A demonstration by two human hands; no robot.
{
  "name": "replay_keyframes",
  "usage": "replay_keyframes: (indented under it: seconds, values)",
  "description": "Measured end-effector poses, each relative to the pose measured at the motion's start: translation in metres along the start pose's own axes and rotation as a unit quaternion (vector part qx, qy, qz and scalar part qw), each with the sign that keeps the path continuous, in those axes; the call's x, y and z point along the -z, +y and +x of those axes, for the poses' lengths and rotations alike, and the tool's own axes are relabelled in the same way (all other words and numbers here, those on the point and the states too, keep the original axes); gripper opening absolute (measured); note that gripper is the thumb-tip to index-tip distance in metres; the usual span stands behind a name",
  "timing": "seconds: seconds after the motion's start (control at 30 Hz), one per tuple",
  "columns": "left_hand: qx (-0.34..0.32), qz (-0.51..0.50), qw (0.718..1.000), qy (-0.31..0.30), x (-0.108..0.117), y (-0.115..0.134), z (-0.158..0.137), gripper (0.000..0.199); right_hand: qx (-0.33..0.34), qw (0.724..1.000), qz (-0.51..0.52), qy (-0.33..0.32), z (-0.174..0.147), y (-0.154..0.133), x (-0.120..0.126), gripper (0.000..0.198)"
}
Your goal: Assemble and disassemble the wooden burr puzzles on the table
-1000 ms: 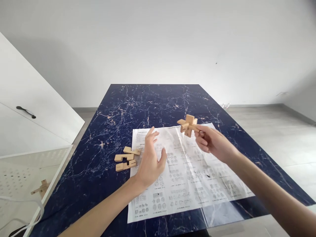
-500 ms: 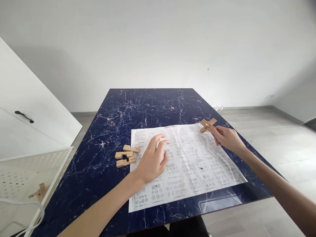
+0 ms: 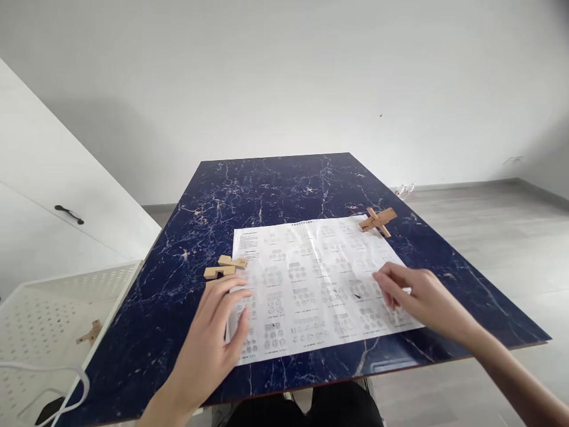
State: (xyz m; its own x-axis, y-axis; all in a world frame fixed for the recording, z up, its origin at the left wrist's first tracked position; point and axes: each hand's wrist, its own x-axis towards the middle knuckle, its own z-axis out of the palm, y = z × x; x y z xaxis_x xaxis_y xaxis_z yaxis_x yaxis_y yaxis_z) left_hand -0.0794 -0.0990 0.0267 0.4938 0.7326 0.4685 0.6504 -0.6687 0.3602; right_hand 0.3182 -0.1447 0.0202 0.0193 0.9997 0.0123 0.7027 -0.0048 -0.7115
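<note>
Left hand (image 3: 213,338), lower left of centre: open, the fingers spread and gently bent, palm down, reaching over the left margin of a printed sheet (image 3: 306,284). Beside its fingertips lie notched wooden blocks (image 3: 232,262); two show clearly, the upper one overlapping the sheet's edge, while a third is mostly covered by the fingers, and contact with it cannot be determined. Right hand (image 3: 413,290), right of centre: loosely closed, fingers curled and thumb drawn toward the forefinger, above the sheet's right margin. Crossed wooden assembly (image 3: 377,222), upper right of centre: resting at the sheet's far right corner, partly over the paper, well apart from both hands. Sheet and wooden parts lie on a dark blue, white-veined desk (image 3: 275,190). At lower left, a white perforated bin (image 3: 31,308) contains another wooden cross (image 3: 90,333); a white cable (image 3: 44,366) loops in front of it.
</note>
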Motion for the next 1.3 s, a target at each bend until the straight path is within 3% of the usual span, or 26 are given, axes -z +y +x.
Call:
replay_keyframes:
  seconds: [0.17,0.3,0.4,0.7,0.77,0.9,1.3]
  values:
    - [0.089,0.094,0.986,0.106,0.004,-0.023,-0.013,0.031,0.004,0.988,0.147,-0.04,-0.036,-0.035,-0.039,0.048]
    - [0.132,0.112,0.981,0.09,0.0,-0.041,-0.013,0.058,-0.011,0.982,0.188,-0.029,-0.044,-0.043,-0.062,0.05]
    - [0.129,0.108,0.985,0.036,-0.002,-0.053,-0.009,0.069,-0.033,0.98,0.199,-0.004,-0.044,-0.042,-0.071,0.05]
    - [0.076,0.087,0.99,-0.079,-0.002,-0.085,0.028,0.074,-0.048,0.975,0.218,0.023,-0.048,-0.044,-0.072,0.048]
    - [0.07,0.079,0.99,-0.092,-0.003,-0.089,0.035,0.068,-0.046,0.974,0.219,0.03,-0.048,-0.044,-0.072,0.048]
    - [0.072,0.081,0.99,-0.095,-0.005,-0.092,0.043,0.056,-0.046,0.973,0.226,0.027,-0.048,-0.044,-0.072,0.047]
    - [0.058,0.074,0.993,-0.069,-0.005,-0.091,0.04,0.058,-0.026,0.977,0.208,0.027,-0.047,-0.043,-0.073,0.048]
